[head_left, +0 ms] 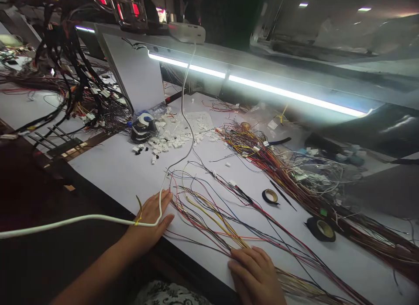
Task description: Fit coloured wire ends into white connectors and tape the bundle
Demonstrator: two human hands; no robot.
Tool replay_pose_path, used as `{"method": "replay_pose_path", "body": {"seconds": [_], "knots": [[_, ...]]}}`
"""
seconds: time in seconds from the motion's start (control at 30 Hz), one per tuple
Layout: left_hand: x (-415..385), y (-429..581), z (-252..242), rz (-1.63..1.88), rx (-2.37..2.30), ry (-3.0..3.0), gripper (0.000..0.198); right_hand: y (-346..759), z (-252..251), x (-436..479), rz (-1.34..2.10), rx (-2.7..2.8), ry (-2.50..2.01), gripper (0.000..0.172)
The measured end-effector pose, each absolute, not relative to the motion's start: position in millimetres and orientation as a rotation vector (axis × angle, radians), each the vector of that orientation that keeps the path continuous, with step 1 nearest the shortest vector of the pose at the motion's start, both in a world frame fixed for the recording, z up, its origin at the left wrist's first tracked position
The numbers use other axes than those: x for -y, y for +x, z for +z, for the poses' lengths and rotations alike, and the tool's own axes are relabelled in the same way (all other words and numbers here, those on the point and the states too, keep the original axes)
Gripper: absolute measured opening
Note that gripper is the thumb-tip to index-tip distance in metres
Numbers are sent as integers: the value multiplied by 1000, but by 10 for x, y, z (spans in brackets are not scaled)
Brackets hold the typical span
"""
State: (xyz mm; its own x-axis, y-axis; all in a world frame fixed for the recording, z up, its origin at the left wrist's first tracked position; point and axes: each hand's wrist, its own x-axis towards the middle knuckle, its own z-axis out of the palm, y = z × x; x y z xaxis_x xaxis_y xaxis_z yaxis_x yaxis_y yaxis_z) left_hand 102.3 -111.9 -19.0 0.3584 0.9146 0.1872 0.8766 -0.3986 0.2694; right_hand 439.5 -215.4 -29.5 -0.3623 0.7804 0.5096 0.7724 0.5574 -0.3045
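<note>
My left hand [151,214] lies flat near the table's front edge, fingers stretched out and thumb apart. Its fingertips rest beside the ends of loose red and dark wires [196,224]. A white cable [98,217] with a yellow tie [139,217] crosses in front of this hand and runs upward. Lower down, my right hand [254,272] is curled over a bundle of thin wires. Yellow wires [225,222] run into its fingers, and the bundle comes out again on its right side. The palm and the undersides of these fingers are hidden.
Beyond the wires lie a black tape roll [270,196] and a larger one [322,230]. A thick wire bundle [275,165] stretches along the right. White connectors [173,141] are scattered at the back, below a lit strip lamp [294,95]. Dark harnesses [72,69] hang at left.
</note>
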Motion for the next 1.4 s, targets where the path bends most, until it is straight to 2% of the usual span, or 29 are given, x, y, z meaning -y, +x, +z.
{"method": "replay_pose_path", "body": {"seconds": [0.2,0.33,0.53,0.7,0.83,1.03,1.17,1.4], "knots": [[1250,1285,-109,407,-1625,2480,49,4362,-198,2136,50,2187,-1208,17],[1296,1586,-60,508,-1271,2738,48,4304,-62,2120,124,2177,-1196,17],[1319,1914,-97,294,-822,2844,55,4320,-77,2160,41,2201,-1198,19],[1295,1922,-146,159,-812,2766,59,4378,-186,2187,-98,2231,-1550,41],[1307,1923,-129,179,-857,2747,63,4407,-210,2199,40,2200,-1455,32],[1333,1931,-117,169,-869,2752,61,4450,-298,2163,-139,2154,-1637,40],[1334,1935,-113,182,-875,2747,60,4438,-329,2152,-101,2154,-1668,32],[1334,1929,-111,246,-855,2761,57,4439,-274,2187,-33,2178,-1548,29]]}}
